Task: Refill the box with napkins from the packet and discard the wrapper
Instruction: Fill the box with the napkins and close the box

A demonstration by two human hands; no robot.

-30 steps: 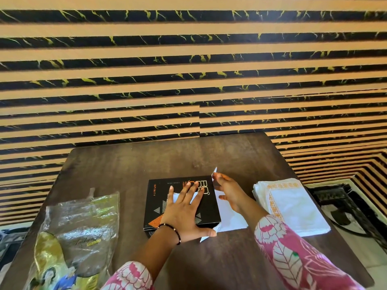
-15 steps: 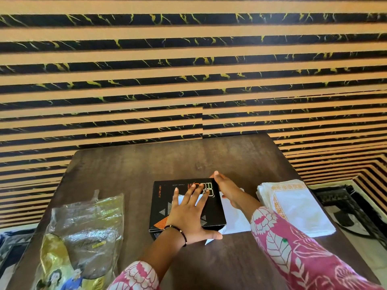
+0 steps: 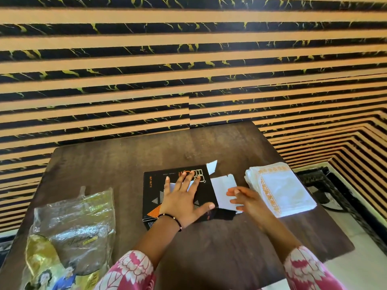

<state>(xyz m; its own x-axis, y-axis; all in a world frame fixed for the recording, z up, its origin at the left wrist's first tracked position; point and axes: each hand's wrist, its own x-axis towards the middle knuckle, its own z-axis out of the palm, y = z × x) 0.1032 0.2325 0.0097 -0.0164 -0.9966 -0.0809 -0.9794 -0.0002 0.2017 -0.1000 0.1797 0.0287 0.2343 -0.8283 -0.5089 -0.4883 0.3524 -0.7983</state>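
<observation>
A black box with orange print lies flat mid-table. Its white end flaps stand open on the right side. My left hand presses flat on the box's top with fingers spread. My right hand hovers over the open flap with its fingers loosely extended, holding nothing. A stack of white napkins with orange borders sits just right of that hand. The clear and gold plastic wrapper lies crumpled at the table's front left.
The dark wooden table stands against a striped black and tan wall. Its right edge drops to a tiled floor with a dark mat.
My right hand has pulled back from the box's far right corner toward me, now over the flap beside the napkins. The small far flap shows again. My left hand stays on the box.
</observation>
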